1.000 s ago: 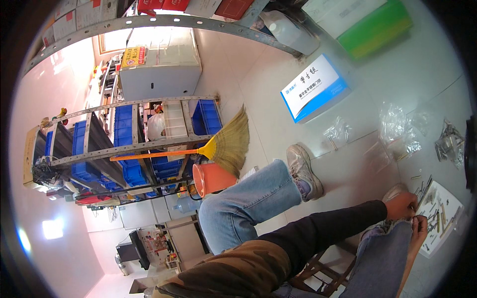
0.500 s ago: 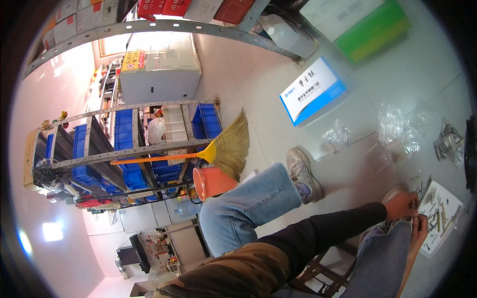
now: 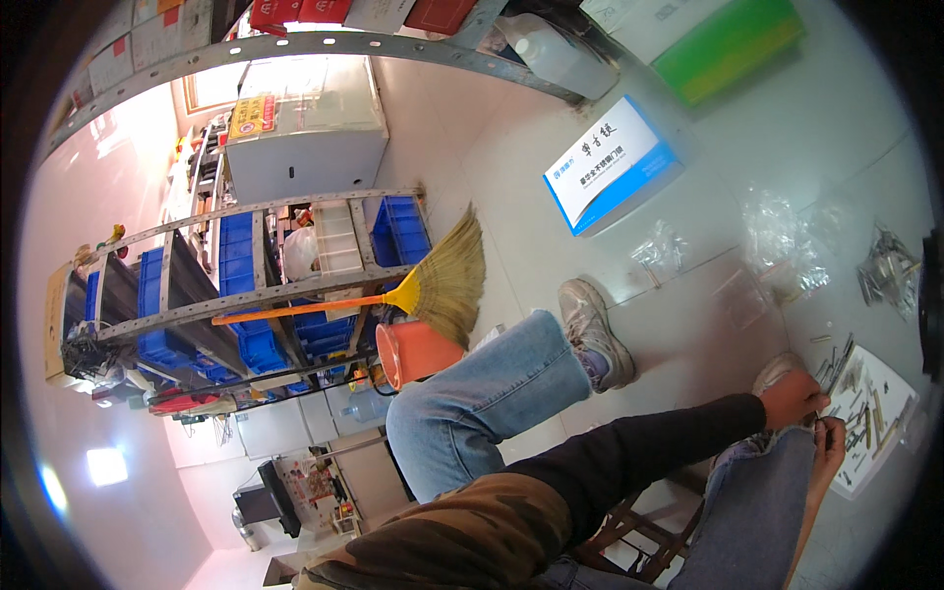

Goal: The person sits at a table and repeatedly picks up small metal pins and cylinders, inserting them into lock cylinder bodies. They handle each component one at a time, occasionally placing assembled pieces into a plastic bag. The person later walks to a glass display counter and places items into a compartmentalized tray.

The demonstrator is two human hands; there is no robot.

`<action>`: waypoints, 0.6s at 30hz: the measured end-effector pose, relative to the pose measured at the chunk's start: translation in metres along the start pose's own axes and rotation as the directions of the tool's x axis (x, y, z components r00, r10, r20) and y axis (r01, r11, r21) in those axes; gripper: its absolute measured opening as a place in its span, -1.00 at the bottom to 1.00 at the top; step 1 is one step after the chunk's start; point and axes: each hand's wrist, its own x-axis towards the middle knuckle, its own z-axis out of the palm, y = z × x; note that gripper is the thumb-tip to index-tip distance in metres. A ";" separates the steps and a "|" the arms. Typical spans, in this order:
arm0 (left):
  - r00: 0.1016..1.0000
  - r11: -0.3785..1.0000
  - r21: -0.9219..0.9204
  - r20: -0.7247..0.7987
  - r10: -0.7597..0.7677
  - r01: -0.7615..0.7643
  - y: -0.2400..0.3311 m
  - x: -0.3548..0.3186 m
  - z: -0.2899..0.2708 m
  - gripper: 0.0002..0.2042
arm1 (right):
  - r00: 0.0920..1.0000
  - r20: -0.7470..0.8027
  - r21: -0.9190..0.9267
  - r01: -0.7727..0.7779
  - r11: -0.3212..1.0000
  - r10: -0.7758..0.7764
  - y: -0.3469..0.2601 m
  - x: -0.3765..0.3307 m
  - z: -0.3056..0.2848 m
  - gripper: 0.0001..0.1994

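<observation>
My left hand (image 3: 792,399), at the end of a dark sleeve, is closed in a pinch at the near edge of a white tray (image 3: 893,372). Just below it my right hand (image 3: 831,447) has its fingers drawn together too. The fingertips of both hands nearly meet; whatever is between them is too small to make out. Several small metal pins and rods (image 3: 865,425) lie scattered on the tray beside my hands. A few thin rods lie over the tray's upper left edge, close to my left fingertips.
Clear plastic bags (image 3: 782,246) and a bag of metal parts (image 3: 890,275) lie on the floor. Beyond are a blue-and-white box (image 3: 615,172) and a green box (image 3: 733,49). A broom (image 3: 447,280), orange bucket (image 3: 418,352) and shelf of blue bins (image 3: 236,261) stand left.
The whole view has shifted slightly, with the floor items a little higher and farther left. Both hands stay close together at the tray's edge, their fingers barely changed.
</observation>
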 end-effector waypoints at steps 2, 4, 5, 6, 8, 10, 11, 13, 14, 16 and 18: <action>0.993 0.991 -0.079 0.057 -0.099 0.104 0.003 0.000 -0.003 -0.62 | 0.999 0.009 0.039 -0.039 0.998 0.038 0.002 0.000 0.000 -0.91; 0.993 0.989 -0.091 0.031 -0.118 0.120 0.006 0.000 -0.005 -0.59 | 0.998 0.022 0.018 -0.051 0.999 0.050 0.003 0.000 0.001 -0.92; 0.990 0.983 -0.115 0.046 -0.137 0.141 0.007 0.000 -0.005 -0.57 | 0.999 0.027 -0.013 -0.038 0.999 0.039 0.003 0.001 0.001 -0.93; 0.989 0.989 -0.007 0.023 -0.147 0.148 0.007 0.001 -0.005 -0.60 | 0.999 0.002 -0.077 -0.053 0.996 0.053 0.002 0.002 0.002 -0.93; 0.984 0.973 0.161 0.028 -0.174 0.167 0.006 0.000 -0.005 -0.65 | 1.000 -0.019 -0.096 0.015 0.995 -0.016 -0.003 0.005 0.006 -0.93; 0.999 0.996 0.078 -0.013 0.042 -0.041 0.001 -0.003 -0.004 -0.70 | 0.986 -0.035 -0.122 -0.168 0.978 0.165 -0.014 0.000 0.004 -0.91; 0.989 0.989 -0.025 0.018 0.144 -0.144 -0.003 -0.002 -0.007 -0.71 | 0.997 -0.048 -0.270 -0.073 0.960 0.063 -0.019 -0.002 0.008 -0.89; 0.977 0.979 0.146 0.179 0.114 -0.141 -0.009 -0.003 -0.011 -0.77 | 0.984 -0.050 -0.078 -0.173 0.982 0.169 -0.031 -0.006 0.010 -0.83; 0.965 0.860 0.438 0.142 0.221 -0.261 -0.011 -0.008 -0.014 -0.80 | 0.992 -0.032 -0.188 -0.127 0.974 0.123 -0.037 -0.012 0.010 -0.82; 0.988 0.990 -0.071 0.104 -0.113 0.120 -0.009 -0.006 -0.017 -0.63 | 0.998 -0.053 -0.167 -0.040 0.985 0.032 -0.043 -0.007 0.014 -0.86; 0.973 0.973 -0.068 0.093 -0.212 0.218 -0.001 -0.006 -0.024 -0.55 | 0.994 -0.111 -0.147 -0.005 0.989 -0.011 -0.049 0.001 0.020 -0.87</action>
